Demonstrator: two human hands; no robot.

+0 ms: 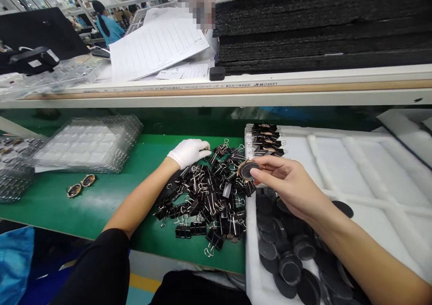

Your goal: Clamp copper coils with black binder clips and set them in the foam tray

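My left hand (pixel 189 153), in a white glove, is at the far left edge of a heap of black binder clips (pixel 211 197) on the green table. Its thumb and fingers are closed together; a small glint shows at the tips, but what they hold is too small to make out. My bare right hand (pixel 286 176) pinches a round gold-rimmed part with a black disc (pixel 248 170) by its edge, over the right side of the heap. Below that hand, many black round discs (pixel 290 268) lie in a white foam tray (pixel 251 251).
Clips in a row (pixel 268 140) grip parts at the tray's far left corner. Two joined gold-rimmed rings (pixel 81 185) lie left on the green tabletop (pixel 108 206). Clear plastic trays (pixel 87 143) are stacked behind them. A shelf edge (pixel 202 98) crosses above, bearing papers and black foam sheets (pixel 320 25).
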